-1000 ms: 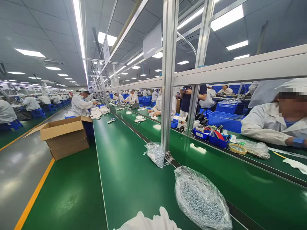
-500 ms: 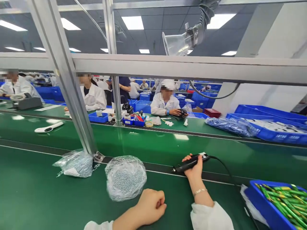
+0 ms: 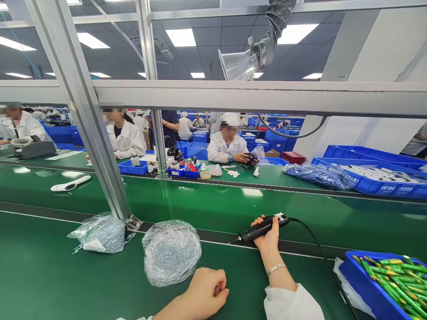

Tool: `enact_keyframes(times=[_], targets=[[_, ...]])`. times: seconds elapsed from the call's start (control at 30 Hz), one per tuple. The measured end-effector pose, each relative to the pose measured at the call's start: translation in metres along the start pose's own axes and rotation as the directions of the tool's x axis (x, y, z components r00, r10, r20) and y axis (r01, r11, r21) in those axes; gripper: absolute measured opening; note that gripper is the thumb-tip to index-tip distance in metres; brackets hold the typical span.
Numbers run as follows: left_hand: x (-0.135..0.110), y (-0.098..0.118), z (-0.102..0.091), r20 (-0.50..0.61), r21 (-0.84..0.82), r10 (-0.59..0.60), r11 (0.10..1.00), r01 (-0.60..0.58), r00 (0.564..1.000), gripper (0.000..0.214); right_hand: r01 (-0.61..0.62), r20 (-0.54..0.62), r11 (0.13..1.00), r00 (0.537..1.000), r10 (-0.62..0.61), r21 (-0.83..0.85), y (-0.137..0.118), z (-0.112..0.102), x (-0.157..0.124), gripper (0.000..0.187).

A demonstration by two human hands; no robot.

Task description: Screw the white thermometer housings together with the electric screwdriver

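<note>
Electric screwdriver (image 3: pixel 262 228) is lying in our right hand (image 3: pixel 267 235), wrapped tight; our left hand (image 3: pixel 205 295) is fisted, apparently empty, beside the screw bag (image 3: pixel 171 251), where we are judging a screw is needed next.

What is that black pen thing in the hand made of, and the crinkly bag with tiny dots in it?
The black tool in the right hand looks like matte plastic, with a thin tip that seems metal. The round bag looks like thin clear plastic film, since it wrinkles and shines. The specks inside are probably small metal parts.

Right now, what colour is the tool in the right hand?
Black, with a black cord: the tool in the right hand, head view.
</note>
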State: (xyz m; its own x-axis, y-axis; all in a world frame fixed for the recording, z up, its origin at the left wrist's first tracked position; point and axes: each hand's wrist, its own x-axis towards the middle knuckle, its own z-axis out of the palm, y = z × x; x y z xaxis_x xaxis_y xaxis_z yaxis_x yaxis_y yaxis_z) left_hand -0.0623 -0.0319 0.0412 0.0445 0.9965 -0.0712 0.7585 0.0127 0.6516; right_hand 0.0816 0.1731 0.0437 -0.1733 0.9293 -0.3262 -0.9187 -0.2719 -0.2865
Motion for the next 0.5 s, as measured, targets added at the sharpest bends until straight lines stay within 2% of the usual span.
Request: enact_keyframes(times=[0.3, 0.5], targets=[[0.0016, -0.0011, 0.0022, 0.001, 0.012, 0.018, 1.0, -0.018, 1.0, 0.015, 0.012, -0.01, 1.0, 1.0, -0.012, -0.006, 0.0005, 0.0014, -0.0027, 0.036], [0.0, -0.0018, 0.0017, -0.014, 0.014, 0.004, 1.0, -0.004, 1.0, 0.013, 0.008, 0.023, 0.998, 1.0, -0.006, -0.064, 0.0006, -0.0057, 0.0063, 0.038]])
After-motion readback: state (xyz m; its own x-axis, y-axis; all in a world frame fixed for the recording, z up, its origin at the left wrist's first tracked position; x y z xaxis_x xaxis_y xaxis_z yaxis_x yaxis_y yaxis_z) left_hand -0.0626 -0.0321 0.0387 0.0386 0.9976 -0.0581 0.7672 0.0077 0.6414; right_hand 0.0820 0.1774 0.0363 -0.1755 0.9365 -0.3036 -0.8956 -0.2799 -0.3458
